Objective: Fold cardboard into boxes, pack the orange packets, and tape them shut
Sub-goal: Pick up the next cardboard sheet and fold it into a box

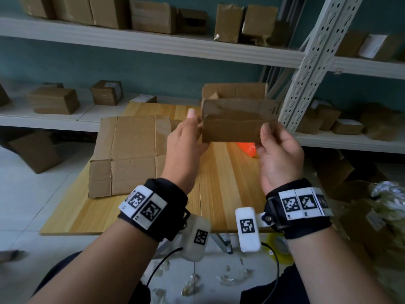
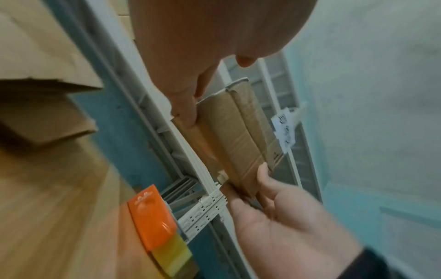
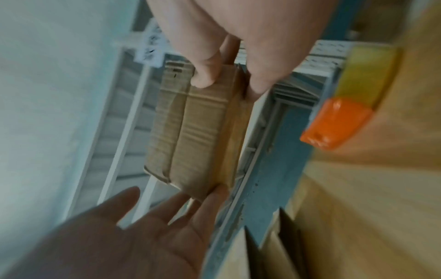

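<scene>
Hands [image 1: 232, 145] pinch folded cardboard [image 1: 232, 126] ends; left fingers seemingly extended.

Head view looking down over both wrists, wrist views looking close along each hand, all three sharing the flattened cardboard piece [image 1: 236, 122] [image 2: 235, 139] [image 3: 198, 130].

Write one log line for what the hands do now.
left hand: holds cardboard end | right hand: pinches other end | cardboard: flat, above table | orange packet: on table, unpacked
</scene>
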The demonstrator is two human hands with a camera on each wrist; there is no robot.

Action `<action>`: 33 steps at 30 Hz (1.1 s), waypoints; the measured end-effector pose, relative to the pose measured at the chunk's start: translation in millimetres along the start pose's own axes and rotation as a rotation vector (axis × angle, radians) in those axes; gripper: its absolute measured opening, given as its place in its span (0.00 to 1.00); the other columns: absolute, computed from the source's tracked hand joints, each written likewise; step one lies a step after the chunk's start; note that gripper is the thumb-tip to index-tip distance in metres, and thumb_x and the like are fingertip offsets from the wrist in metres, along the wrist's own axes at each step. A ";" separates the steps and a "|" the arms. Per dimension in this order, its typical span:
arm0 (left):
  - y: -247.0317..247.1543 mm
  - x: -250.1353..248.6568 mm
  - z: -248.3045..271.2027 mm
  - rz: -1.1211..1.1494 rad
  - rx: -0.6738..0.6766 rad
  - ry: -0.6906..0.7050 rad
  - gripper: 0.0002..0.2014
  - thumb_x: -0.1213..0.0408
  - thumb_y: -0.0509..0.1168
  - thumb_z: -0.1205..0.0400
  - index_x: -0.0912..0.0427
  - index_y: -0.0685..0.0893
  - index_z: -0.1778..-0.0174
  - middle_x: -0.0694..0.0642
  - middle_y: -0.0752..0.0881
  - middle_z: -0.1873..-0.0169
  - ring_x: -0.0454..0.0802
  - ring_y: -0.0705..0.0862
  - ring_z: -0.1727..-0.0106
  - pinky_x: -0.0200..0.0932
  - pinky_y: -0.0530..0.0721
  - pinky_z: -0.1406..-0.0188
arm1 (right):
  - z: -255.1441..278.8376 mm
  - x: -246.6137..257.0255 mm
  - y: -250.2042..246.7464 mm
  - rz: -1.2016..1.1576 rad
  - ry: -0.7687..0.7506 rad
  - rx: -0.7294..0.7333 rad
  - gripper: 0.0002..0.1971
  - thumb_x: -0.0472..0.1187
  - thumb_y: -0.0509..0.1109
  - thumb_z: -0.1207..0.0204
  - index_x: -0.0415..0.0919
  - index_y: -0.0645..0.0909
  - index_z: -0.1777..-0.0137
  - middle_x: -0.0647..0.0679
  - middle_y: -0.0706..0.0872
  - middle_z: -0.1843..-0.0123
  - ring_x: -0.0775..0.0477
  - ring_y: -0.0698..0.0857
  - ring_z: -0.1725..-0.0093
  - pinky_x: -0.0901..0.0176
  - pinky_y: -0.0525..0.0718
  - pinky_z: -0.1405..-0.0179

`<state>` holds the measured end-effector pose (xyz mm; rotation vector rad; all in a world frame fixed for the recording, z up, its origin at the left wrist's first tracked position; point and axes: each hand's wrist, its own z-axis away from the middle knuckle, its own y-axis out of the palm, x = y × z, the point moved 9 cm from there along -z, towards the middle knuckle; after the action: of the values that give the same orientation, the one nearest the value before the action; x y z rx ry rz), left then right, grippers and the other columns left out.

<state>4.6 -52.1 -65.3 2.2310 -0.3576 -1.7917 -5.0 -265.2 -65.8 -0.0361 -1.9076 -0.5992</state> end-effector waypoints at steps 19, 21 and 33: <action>13.2 11.4 2.2 0.605 0.151 -0.420 0.26 0.48 0.70 0.12 0.64 0.84 0.26 0.63 0.92 0.39 0.59 0.91 0.37 0.56 0.85 0.26 | 16.3 -13.3 25.2 -0.428 0.420 0.169 0.22 0.45 0.58 0.09 0.36 0.77 0.20 0.32 0.85 0.24 0.30 0.83 0.23 0.33 0.78 0.20; 20.6 8.4 5.1 0.581 0.221 -0.413 0.33 0.41 0.68 0.13 0.66 0.82 0.23 0.67 0.88 0.30 0.62 0.87 0.27 0.57 0.80 0.20 | 20.1 -15.0 31.9 -0.443 0.451 0.222 0.20 0.44 0.57 0.11 0.41 0.79 0.24 0.36 0.90 0.30 0.35 0.88 0.28 0.37 0.82 0.23; 4.6 10.7 -5.0 0.456 0.109 -0.343 0.26 0.47 0.71 0.13 0.65 0.82 0.28 0.63 0.94 0.47 0.57 0.94 0.41 0.53 0.91 0.33 | 11.5 -21.3 15.6 -0.360 0.387 0.062 0.12 0.36 0.58 0.07 0.36 0.83 0.35 0.38 0.95 0.45 0.40 0.95 0.44 0.46 0.94 0.43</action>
<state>11.6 -59.9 -72.4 1.7060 -0.9645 -1.9139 -1.4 -241.4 -81.8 0.4415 -1.5603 -0.7274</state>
